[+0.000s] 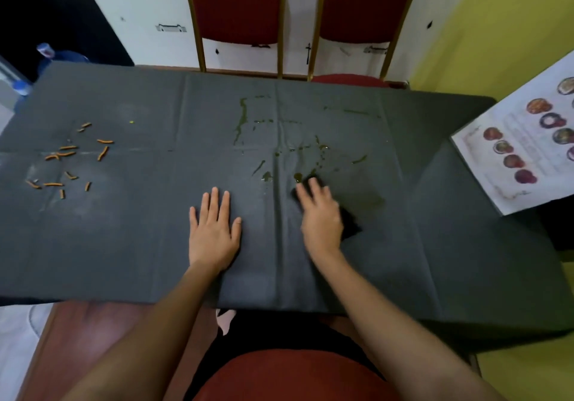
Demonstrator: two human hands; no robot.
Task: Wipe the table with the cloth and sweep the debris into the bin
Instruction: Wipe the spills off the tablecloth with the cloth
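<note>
Both arms on my feed are bare: the left forearm (149, 323) and right forearm (388, 313) run uncovered from the wrists back to the frame's edge. The left hand (214, 233) shows sharply, with bare fingers. The right hand (320, 217) is blurred, so I can't read its detail. Behind the wrists, between the forearms, I see black clothing (279, 332). Nearer still is a red rounded shape (285, 376); garment or seat, I can't tell.

Orange crumbs (66, 158) litter the tabletop's left — menu sheet (525, 149) blocks the right.
</note>
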